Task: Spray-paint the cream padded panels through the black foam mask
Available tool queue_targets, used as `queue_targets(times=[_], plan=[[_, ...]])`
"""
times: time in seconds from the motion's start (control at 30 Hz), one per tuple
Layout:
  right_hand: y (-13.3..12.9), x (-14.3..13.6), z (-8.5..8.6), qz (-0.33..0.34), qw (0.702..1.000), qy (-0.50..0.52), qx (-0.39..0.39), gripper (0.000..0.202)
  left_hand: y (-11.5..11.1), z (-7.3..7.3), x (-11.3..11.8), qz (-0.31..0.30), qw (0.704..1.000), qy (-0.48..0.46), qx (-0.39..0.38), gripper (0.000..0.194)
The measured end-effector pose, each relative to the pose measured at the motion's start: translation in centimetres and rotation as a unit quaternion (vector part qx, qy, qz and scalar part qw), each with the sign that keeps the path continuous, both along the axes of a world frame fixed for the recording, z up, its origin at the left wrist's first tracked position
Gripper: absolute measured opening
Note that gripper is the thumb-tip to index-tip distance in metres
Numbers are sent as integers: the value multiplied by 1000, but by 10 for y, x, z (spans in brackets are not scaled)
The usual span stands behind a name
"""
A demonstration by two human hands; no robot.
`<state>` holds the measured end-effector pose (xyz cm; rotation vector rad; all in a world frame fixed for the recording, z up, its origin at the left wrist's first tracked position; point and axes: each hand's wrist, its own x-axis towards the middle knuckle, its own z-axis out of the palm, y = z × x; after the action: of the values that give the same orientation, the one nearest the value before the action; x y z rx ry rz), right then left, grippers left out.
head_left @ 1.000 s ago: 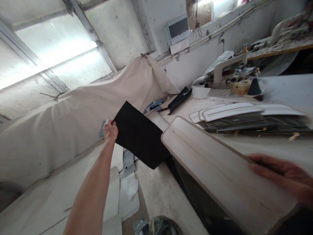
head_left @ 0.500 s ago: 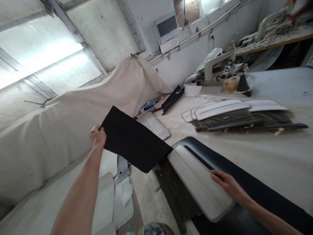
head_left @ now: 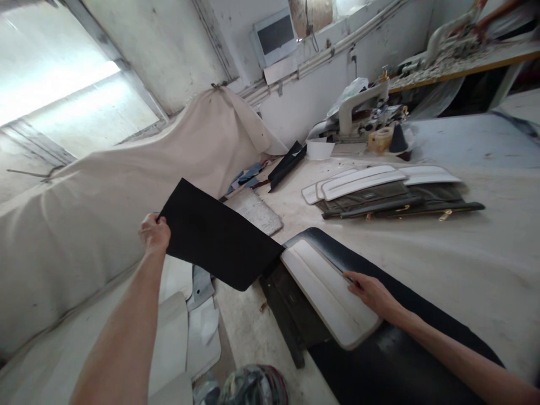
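My left hand (head_left: 154, 230) pinches the left end of a black rectangular panel (head_left: 219, 236), raised at a slant. The panel's right end meets a long black leather-like sheet (head_left: 405, 281) lying on the table; how they join is hidden. On that sheet rests a white panel with a lengthwise ridge (head_left: 324, 292), attached to or lying over a dark olive piece (head_left: 297, 312) with a zip edge. Closed fingers of my right hand (head_left: 373, 293) grip the white panel's right edge; the fingertips are partly hidden.
Several similar white-and-olive pieces (head_left: 371, 191) with gold zip pulls lie stacked at right. Behind them stand a machine (head_left: 352, 107) and a dark thread cone (head_left: 398, 139). White offcuts (head_left: 205, 337) lie at lower left, beside a cluttered round container (head_left: 255, 388). Another person's arm (head_left: 498, 17) shows top right.
The whole view has shifted, so the scene sits further left and slightly higher. My right hand and the white panel have come a little left and up. Both holds look unchanged.
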<state>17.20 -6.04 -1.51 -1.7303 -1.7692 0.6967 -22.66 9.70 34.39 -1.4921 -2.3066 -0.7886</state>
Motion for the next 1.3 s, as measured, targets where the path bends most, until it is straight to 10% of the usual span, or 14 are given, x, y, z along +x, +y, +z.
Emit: queue_targets(times=[0.57,0.73,0.9,1.3], plan=[[-12,-5,18,-30,977,-200,62,23,0,-13,-3,-20,999,-6,34,28],[-2,-63,37,11,969,-195,152,51,1,-16,-5,-32,999,-10,37,26],[7,-118,34,93,972,-204,74,69,-2,-18,-4,-44,998,-21,37,26],[44,-28,28,107,987,-115,-38,24,-31,-23,-3,-131,983,-123,23,23]])
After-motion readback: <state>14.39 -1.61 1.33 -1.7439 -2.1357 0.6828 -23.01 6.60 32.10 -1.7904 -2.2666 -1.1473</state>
